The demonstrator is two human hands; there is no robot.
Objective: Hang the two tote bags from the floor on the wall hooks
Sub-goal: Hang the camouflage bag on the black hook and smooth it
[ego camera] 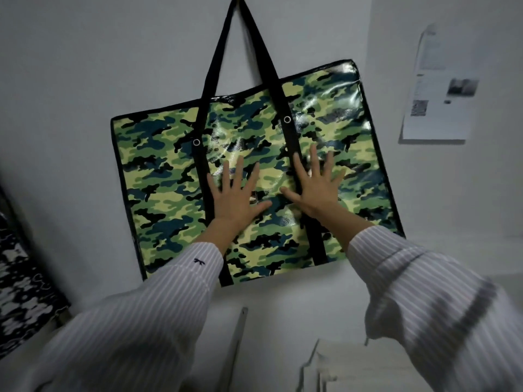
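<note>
You are pressing both palms flat on the camouflage tote bag (169, 179), left hand (236, 193) and right hand (314, 185) side by side, fingers spread; the bag is hanging against the wall (85, 66), its black straps (219, 52) rising toward twelve o'clock, a paper notice (438, 103) at two o'clock

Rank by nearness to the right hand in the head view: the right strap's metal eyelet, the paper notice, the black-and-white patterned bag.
1. Metal eyelet, just above the right hand.
2. Paper notice, right wall.
3. Patterned bag, far left edge.
</note>
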